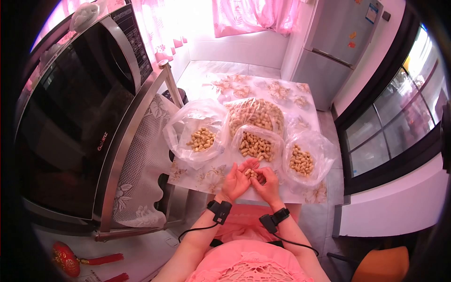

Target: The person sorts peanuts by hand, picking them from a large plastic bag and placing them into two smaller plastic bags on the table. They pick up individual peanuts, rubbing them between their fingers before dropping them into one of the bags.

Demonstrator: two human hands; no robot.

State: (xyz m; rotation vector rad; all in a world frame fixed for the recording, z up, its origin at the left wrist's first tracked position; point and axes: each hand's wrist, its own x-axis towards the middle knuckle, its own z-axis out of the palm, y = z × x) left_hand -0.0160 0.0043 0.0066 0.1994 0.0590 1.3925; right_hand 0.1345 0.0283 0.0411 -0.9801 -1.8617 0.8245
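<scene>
My left hand [238,181] is turned palm up and cupped, with several unshelled peanuts [250,173] lying toward its fingers. My right hand [267,183] meets it from the side, thumb and fingers pinched on a peanut at the edge of that handful. Just beyond both hands, a clear plastic bag of peanuts [256,144] lies open on the table. To its left, another open plastic bag [181,141] holds a smaller heap of peanuts [202,139]. On the right, a third open bag [324,152] has peanuts [301,160] in it.
A large, full bag of peanuts [256,114] lies behind the middle bag. The table [211,178] has a floral cover. A microwave [75,117] on a metal rack stands close at left. A fridge [329,51] is at the back right, and an orange chair [383,265] at lower right.
</scene>
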